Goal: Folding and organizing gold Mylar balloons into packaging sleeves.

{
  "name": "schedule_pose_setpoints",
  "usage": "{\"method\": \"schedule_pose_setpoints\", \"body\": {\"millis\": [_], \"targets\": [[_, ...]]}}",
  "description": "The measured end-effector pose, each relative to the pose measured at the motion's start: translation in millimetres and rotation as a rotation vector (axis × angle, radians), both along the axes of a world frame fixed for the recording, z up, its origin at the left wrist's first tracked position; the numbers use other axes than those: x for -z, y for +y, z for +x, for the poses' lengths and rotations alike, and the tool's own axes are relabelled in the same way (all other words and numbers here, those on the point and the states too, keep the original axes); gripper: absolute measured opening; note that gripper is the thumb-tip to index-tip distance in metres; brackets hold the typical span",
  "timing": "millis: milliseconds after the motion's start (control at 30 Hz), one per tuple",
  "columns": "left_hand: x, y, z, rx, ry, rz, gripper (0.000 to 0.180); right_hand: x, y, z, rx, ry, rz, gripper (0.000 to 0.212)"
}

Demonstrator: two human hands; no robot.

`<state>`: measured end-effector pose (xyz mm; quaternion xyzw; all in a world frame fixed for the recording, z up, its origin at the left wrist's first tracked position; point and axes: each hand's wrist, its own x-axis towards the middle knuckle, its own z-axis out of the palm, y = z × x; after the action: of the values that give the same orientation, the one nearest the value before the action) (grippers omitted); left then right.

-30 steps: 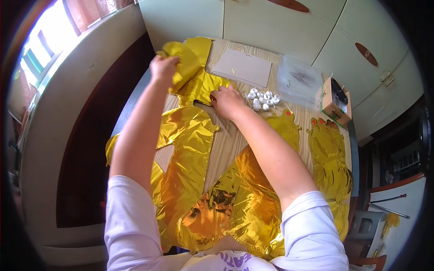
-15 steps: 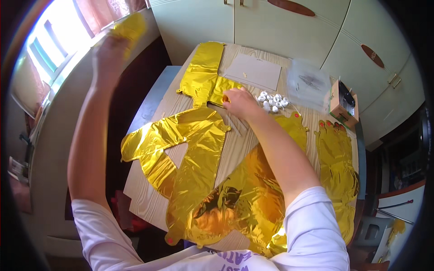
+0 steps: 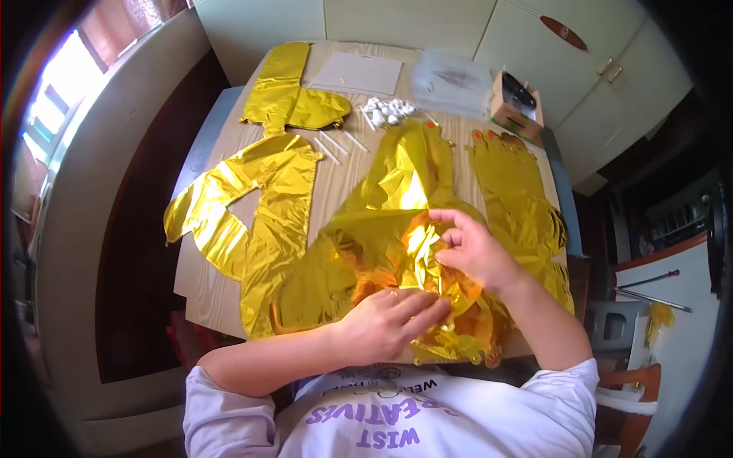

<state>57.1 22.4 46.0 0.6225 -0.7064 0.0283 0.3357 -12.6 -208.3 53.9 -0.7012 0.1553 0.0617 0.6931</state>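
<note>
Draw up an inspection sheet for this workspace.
Surface: wood-grain table, partly covered.
Job's things: middle gold foil piece, crumpled, at both hands; left gold foil piece and right gold foil piece flank it.
Clutter: white bundles, white sticks, grey sheet, open box.
Left hand: fingers extended over foil.
Right hand: fingers bent, grip unclear.
Cables: nothing seen.
Surroundings: pale cabinets beyond, window left.
</note>
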Motion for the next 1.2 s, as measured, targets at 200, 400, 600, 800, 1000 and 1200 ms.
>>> {"method": "schedule_pose_setpoints", "body": {"millis": [200,400,600,800,1000,1200], "targets": [[12,58,35,-0.145,-0.052,0.137,0.037,17,-1,-73,-0.034,-0.046,-0.482,0.048],[30,72,47,-0.253,0.076,0.281,0.057,7,6,-73,-0.258,-0.129,-0.678,0.047],[18,73,27,-0.232,0.275,0.337,0.061,-2,6,-71,-0.263,0.003,-0.660,0.048],[12,68,33,-0.317,0.238,0.265,0.045,-12,11,-68,-0.353,0.119,-0.729,0.045],[26,54,44,-0.158,0.057,0.263,0.033,-6,12,-71,-0.308,0.044,-0.724,0.043],[43,54,58,-0.149,0.136,0.262,0.028,2,12,-69,-0.247,-0.006,-0.721,0.043]]}}
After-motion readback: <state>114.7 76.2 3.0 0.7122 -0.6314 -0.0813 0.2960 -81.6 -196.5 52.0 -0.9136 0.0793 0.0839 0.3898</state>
